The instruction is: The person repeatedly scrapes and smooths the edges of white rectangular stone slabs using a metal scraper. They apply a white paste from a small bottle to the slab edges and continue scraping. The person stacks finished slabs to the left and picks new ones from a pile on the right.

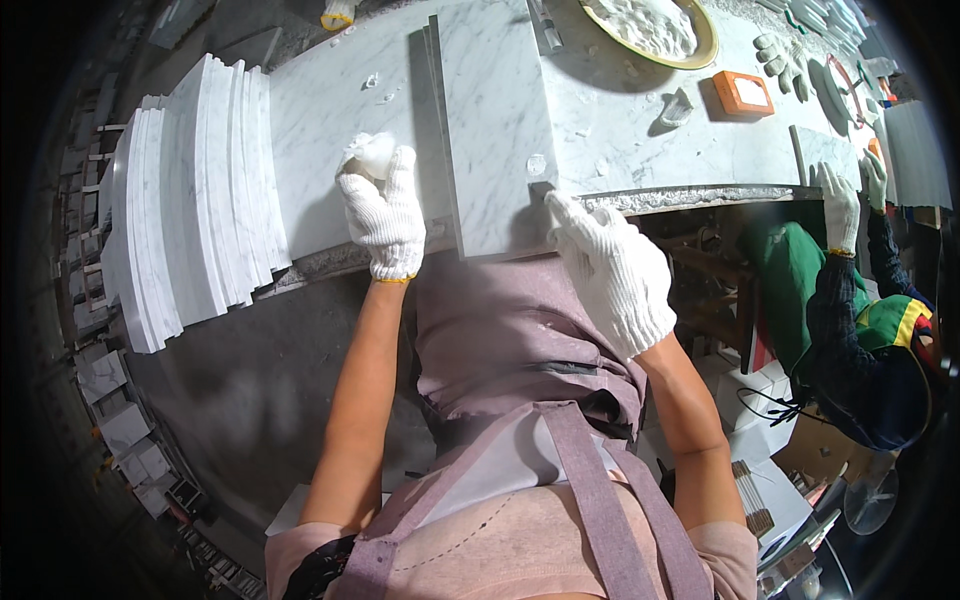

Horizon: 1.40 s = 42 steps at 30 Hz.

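In front of me a long grey-veined white marble slab (497,130) lies lengthwise, its near end jutting past the bench edge. My left hand (384,215), in a white knit glove, is raised left of the slab, fingers closed around a soft-looking white lump (372,153); I cannot tell its material. My right hand (615,265), gloved too, is at the slab's right edge near its close end. Its fingers are bent together beside a small dark patch; whatever they pinch is hidden. A whitish round spot (536,164) shows on the slab just beyond them.
Stacked marble strips (190,200) stand at left. Across the bench are a yellow-rimmed bowl (708,40) of white material, an orange box (743,94), a crumpled clear piece (677,108) and loose gloves (783,62). At right a co-worker's gloved hands (838,205) touch another slab.
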{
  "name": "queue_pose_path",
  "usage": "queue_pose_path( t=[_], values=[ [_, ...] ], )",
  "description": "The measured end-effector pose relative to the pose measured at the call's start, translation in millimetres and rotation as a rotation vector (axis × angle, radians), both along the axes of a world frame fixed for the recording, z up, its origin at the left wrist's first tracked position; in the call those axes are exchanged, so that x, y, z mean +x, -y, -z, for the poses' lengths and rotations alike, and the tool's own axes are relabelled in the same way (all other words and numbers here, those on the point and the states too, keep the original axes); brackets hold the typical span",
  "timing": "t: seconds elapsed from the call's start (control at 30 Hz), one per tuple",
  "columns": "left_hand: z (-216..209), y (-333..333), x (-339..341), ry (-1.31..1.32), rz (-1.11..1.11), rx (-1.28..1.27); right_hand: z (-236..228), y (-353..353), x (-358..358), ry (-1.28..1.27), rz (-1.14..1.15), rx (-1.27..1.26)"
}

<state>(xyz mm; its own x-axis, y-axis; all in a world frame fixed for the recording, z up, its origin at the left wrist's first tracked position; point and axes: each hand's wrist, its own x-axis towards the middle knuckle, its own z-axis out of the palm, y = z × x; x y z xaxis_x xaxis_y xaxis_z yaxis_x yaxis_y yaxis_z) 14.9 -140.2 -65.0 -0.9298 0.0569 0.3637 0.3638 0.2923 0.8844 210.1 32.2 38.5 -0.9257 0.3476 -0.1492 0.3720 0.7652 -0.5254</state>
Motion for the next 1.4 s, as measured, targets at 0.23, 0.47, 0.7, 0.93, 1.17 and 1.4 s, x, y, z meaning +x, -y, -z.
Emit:
queue_pose_path(
  t=[0.23, 0.47, 0.7, 0.93, 1.17, 1.4],
  values=[
    [0.6, 1.5, -0.6, 0.006, -0.002, -0.058, 11.0, -5.9, -16.4, -0.038, 0.017, 0.032],
    [2.0, -0.5, -0.9, 0.018, -0.032, -0.029, -5.2, 4.4, 2.6, 0.083, 0.018, 0.011],
    [1.2, -0.7, -1.0, -0.038, -0.033, -0.047, 9.0, 1.8, -14.0, -0.085, -0.013, -0.038],
    [0.2, -0.3, 0.5, 0.072, -0.004, 0.019, -3.2, 5.9, 6.5, 0.04, -0.025, 0.027],
    [2.0, -0.2, -2.0, -0.022, -0.054, -0.014, 4.7, 1.8, -15.1, -0.068, 0.022, 0.029],
    [2.7, 0.9, -2.3, 0.048, 0.007, 0.003, 3.2, 13.2, 18.5, 0.155, -0.052, 0.063]
  ],
)
